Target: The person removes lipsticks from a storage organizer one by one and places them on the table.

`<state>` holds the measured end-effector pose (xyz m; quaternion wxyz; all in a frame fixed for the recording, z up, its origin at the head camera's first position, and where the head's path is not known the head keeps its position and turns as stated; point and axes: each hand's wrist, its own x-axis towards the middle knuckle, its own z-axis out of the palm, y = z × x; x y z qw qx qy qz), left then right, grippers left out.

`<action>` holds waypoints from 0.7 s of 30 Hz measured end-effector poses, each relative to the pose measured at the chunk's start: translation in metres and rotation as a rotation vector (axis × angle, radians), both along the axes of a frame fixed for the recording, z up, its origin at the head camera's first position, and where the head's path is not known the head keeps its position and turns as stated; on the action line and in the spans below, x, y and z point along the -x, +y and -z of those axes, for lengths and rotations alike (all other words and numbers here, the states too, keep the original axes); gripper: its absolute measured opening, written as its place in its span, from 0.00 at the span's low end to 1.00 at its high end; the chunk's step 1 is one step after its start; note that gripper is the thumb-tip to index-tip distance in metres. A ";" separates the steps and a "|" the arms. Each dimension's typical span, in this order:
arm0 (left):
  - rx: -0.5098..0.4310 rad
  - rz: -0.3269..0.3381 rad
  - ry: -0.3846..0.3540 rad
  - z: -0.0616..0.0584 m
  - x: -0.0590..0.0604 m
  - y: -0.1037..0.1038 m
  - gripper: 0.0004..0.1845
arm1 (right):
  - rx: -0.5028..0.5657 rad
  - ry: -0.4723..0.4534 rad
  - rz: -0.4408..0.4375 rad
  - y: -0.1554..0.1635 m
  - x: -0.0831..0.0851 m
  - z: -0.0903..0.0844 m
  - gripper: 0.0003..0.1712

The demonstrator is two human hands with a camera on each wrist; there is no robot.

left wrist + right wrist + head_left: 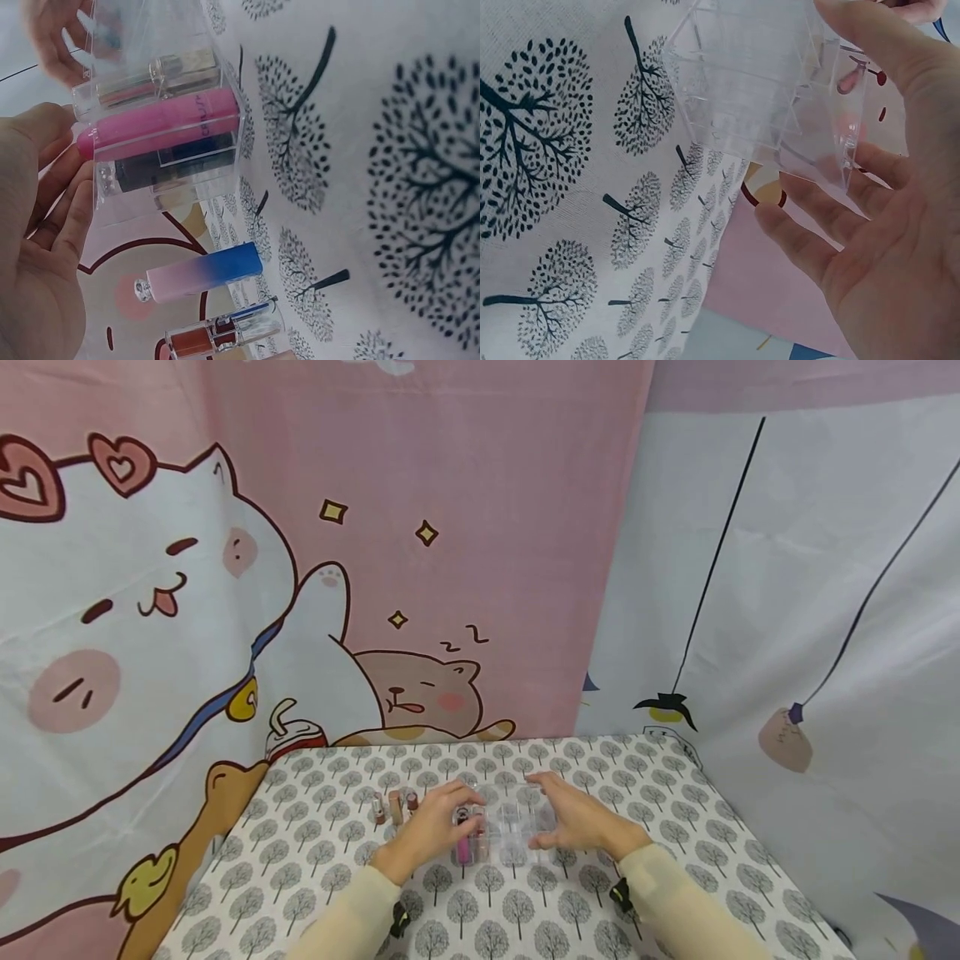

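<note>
Clear acrylic organizer (508,827): stands on the table near the middle, somewhat toward the far edge, between the two hands; it is divided into small compartments.
Organizer contents: a pink tube (161,124) lies in a compartment at the left end, with a clear-capped tube (154,75) on one side and a dark tube (169,161) on the other; the compartments at the right end look bare in the right wrist view.
Left hand (438,825): fingers straight and relaxed, laid against the left end of the organizer; it pinches nothing.
Right hand (573,822): fingers spread and nearly straight, cupping the right end of the organizer, fingertips (780,217) near its clear wall; whether they touch it I cannot tell.
Loose lipsticks: a pink-to-blue tube (202,274) and a clear tube with red-brown contents (221,334) lie on the table just left of the organizer, apart from it.
Table (675,827): covered in white cloth printed with grey trees.
Backdrop (150,602): pink cartoon-cat fabric hangs behind the far edge.
</note>
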<state>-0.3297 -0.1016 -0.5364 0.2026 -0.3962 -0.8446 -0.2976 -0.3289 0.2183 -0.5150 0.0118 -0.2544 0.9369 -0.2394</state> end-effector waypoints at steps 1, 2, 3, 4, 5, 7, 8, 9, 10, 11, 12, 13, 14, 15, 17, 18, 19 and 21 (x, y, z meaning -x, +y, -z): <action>0.009 -0.007 -0.011 -0.001 0.000 0.000 0.13 | 0.000 -0.002 -0.001 0.000 0.001 0.000 0.67; 0.018 -0.014 -0.023 -0.002 0.000 -0.001 0.12 | 0.000 -0.003 -0.002 0.000 0.001 0.000 0.67; 0.024 -0.020 -0.034 -0.004 -0.001 -0.001 0.12 | -0.001 -0.002 -0.002 -0.001 0.001 0.000 0.67; 0.029 -0.023 -0.046 -0.005 -0.001 -0.001 0.12 | -0.002 -0.005 -0.001 -0.001 0.001 0.000 0.67; 0.039 -0.027 -0.067 -0.006 -0.002 -0.002 0.11 | 0.001 -0.009 0.000 -0.001 0.002 0.001 0.67; 0.055 -0.034 -0.097 -0.009 -0.002 -0.002 0.11 | 0.007 -0.019 0.004 -0.002 0.002 0.000 0.67; 0.061 -0.034 -0.106 -0.010 -0.002 -0.002 0.10 | 0.011 -0.023 0.008 -0.002 0.002 0.000 0.67; 0.067 -0.033 -0.112 -0.011 -0.002 -0.003 0.10 | 0.014 -0.028 0.011 -0.002 0.002 0.000 0.67; 0.074 -0.030 -0.117 -0.011 -0.002 -0.003 0.10 | 0.017 -0.035 0.013 -0.002 0.002 -0.001 0.67; 0.082 -0.027 -0.117 -0.011 -0.002 -0.003 0.10 | 0.016 -0.038 0.015 -0.002 0.001 -0.001 0.67; 0.085 -0.021 -0.112 -0.011 -0.002 -0.004 0.09 | 0.020 -0.041 0.017 -0.003 0.001 -0.001 0.67; 0.088 -0.012 -0.105 -0.011 -0.002 -0.004 0.09 | 0.020 -0.043 0.020 -0.003 0.000 -0.001 0.67; 0.092 -0.005 -0.097 -0.011 -0.002 -0.005 0.09 | 0.021 -0.042 0.020 -0.003 0.000 0.000 0.67; 0.092 0.005 -0.090 -0.010 -0.002 -0.005 0.09 | 0.018 -0.039 0.018 -0.003 0.000 0.000 0.67; 0.094 0.019 -0.087 -0.010 -0.003 -0.006 0.09 | 0.015 -0.030 0.015 -0.003 0.000 0.000 0.67; 0.095 0.026 -0.089 -0.011 -0.003 -0.007 0.09 | 0.018 -0.025 0.013 -0.003 0.000 0.001 0.67; 0.097 0.034 -0.090 -0.011 -0.003 -0.007 0.09 | 0.017 -0.020 0.010 -0.003 0.000 0.001 0.67; 0.100 0.058 -0.099 -0.012 -0.003 -0.008 0.08 | 0.014 -0.015 0.009 -0.002 0.001 0.001 0.68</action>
